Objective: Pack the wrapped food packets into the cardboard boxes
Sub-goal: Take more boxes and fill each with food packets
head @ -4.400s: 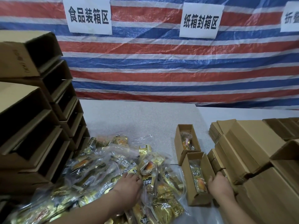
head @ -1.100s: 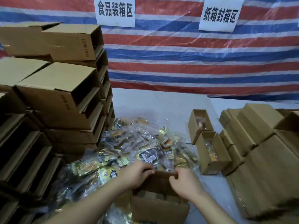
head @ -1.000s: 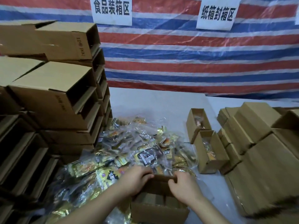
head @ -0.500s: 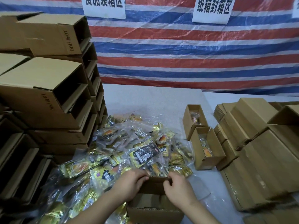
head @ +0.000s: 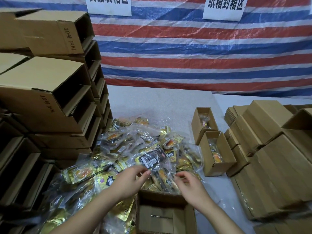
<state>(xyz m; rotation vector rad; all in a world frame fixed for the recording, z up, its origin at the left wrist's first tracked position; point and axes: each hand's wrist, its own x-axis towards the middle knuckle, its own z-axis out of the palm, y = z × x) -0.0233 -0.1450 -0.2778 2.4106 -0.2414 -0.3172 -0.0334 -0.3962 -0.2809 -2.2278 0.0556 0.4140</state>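
A heap of gold and clear wrapped food packets (head: 116,149) covers the table's middle. My left hand (head: 130,181) pinches the near edge of a black-labelled packet (head: 151,159) on top of the heap. My right hand (head: 190,184) hovers beside that packet's right edge with loosely curled fingers and no grip showing. Right under both hands stands an open cardboard box (head: 157,200) with nothing inside. Two narrow open boxes, the far one (head: 195,125) and the near one (head: 205,154), each hold a packet.
Tall stacks of open-ended empty cartons (head: 50,98) wall off the left side. Closed cartons (head: 278,166) and a stack of flat cardboard (head: 233,112) crowd the right. A striped tarp (head: 185,56) hangs behind the grey table (head: 152,102).
Both hands have left the front box's far rim and risen to the heap. My left hand now pinches the black-labelled packet.
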